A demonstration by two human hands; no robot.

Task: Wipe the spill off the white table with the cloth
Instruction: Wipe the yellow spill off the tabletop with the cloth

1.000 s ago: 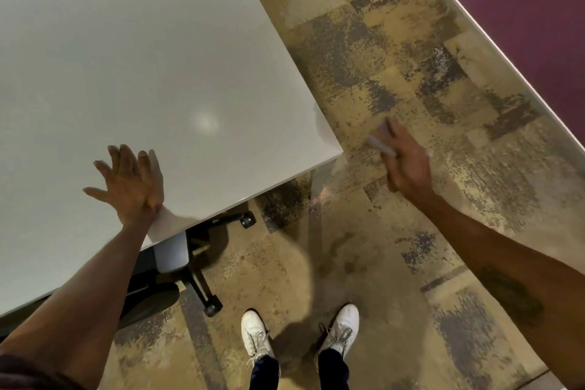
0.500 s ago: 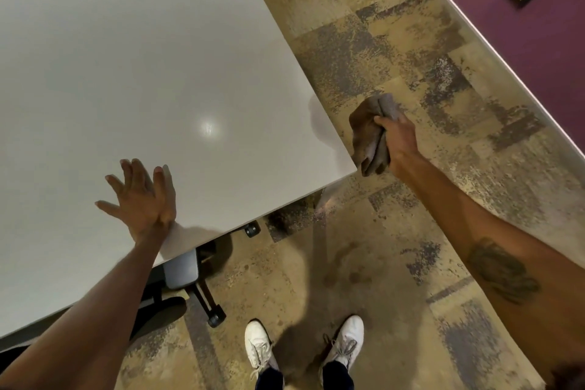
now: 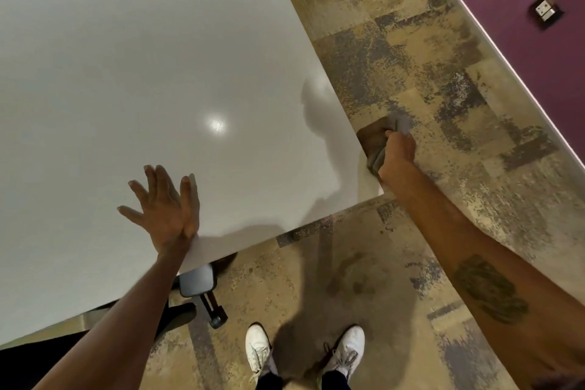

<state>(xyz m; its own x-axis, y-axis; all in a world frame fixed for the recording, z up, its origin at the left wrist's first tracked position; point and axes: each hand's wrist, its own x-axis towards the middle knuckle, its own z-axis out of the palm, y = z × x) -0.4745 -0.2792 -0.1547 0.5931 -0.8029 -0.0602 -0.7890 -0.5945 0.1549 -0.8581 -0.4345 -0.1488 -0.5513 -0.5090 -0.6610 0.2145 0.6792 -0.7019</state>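
The right hand (image 3: 397,152) is closed in a fist around the bunched brown cloth (image 3: 375,142), which hangs out on the far side of the fingers. The cloth sits at the right edge of the white table (image 3: 126,73), close to its near corner. To the left of this grip, well apart, the left hand (image 3: 164,209) lies flat on the table near its front edge, fingers spread, holding nothing. Below the grip, two white shoes (image 3: 259,348) stand on the patterned carpet (image 3: 411,57).
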